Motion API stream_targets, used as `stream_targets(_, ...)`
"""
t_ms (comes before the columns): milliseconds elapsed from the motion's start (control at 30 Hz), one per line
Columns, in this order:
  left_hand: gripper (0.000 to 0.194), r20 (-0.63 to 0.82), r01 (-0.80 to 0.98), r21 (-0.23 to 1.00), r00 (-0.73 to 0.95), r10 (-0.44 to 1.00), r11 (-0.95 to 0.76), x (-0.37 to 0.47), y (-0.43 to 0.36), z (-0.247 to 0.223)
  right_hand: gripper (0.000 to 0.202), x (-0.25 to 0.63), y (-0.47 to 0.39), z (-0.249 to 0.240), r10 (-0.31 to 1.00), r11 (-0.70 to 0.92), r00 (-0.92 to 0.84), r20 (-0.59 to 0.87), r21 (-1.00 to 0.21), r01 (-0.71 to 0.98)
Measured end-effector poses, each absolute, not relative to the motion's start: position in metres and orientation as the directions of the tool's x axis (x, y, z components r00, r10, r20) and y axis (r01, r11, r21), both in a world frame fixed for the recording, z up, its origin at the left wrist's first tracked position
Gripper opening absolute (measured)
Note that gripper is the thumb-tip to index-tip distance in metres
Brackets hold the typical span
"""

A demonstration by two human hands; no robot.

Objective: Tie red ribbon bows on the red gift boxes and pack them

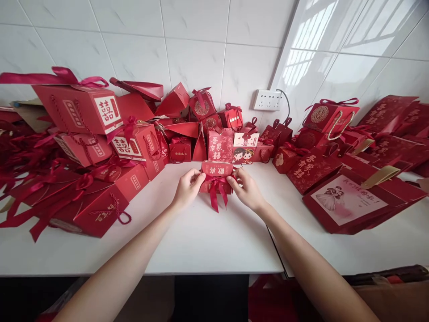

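A small red box (217,169) with Chinese characters stands on the white table (214,241), near the middle. A dark pink ribbon (214,195) is tied in a bow across its front, with two tails hanging down. At the box's left side, my left hand (188,187) pinches the bow's left loop between thumb and fingers. On the right side my right hand (246,187) has its thumb and fingers closed on the right loop of the same ribbon.
Red gift boxes with ribbons and rope handles (80,107) are stacked at the left. More red boxes (220,145) line the tiled wall (197,53) behind. Larger red boxes (348,197) stand at the right. A white power strip (267,99) is on the wall.
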State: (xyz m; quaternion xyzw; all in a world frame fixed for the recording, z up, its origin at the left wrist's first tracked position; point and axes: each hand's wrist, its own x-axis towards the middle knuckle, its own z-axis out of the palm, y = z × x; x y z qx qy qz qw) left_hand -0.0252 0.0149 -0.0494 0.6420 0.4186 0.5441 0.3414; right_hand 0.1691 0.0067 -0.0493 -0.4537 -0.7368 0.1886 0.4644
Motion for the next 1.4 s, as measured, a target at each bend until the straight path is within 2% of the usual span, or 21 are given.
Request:
stream_targets(200,0.029,0.415,0.153,0.894,0.075,0.907,-0.422,-0.027,0.014,-0.048,0.04,0.168,0.003,-0.043,0.917,0.399,-0.131,0.377,-0.874,0.277)
stream_targets(300,0.03,0.412,0.157,0.894,0.087,0.907,-0.421,-0.029,0.014,-0.048,0.044,0.166,0.001,-0.04,0.933,0.354,-0.139,0.333,-0.918,0.177)
stream_targets(967,0.031,0.357,0.091,0.926,0.105,0.928,-0.366,-0.026,0.016,-0.051,0.045,0.165,0.009,-0.046,0.966,0.184,-0.161,0.203,-0.975,-0.125)
stream_targets(1067,0.032,0.327,0.052,0.941,0.098,0.94,-0.333,-0.026,0.017,-0.05,0.046,0.165,0.01,-0.047,0.966,0.194,-0.157,0.208,-0.976,-0.101)
stream_targets(1167,0.034,0.28,-0.003,0.96,0.09,0.956,-0.281,-0.025,0.017,-0.049,0.045,0.164,0.008,-0.047,0.964,0.253,-0.096,0.249,-0.967,0.029)
stream_targets(1300,0.036,0.274,-0.057,0.961,0.054,0.96,-0.271,-0.024,0.016,-0.047,0.04,0.161,0.001,-0.045,0.876,0.463,0.028,0.481,-0.857,0.227)
stream_targets(1400,0.037,0.284,-0.068,0.957,0.048,0.958,-0.281,-0.023,0.015,-0.047,0.03,0.159,-0.004,-0.044,0.808,0.566,-0.062,0.586,-0.742,0.358)
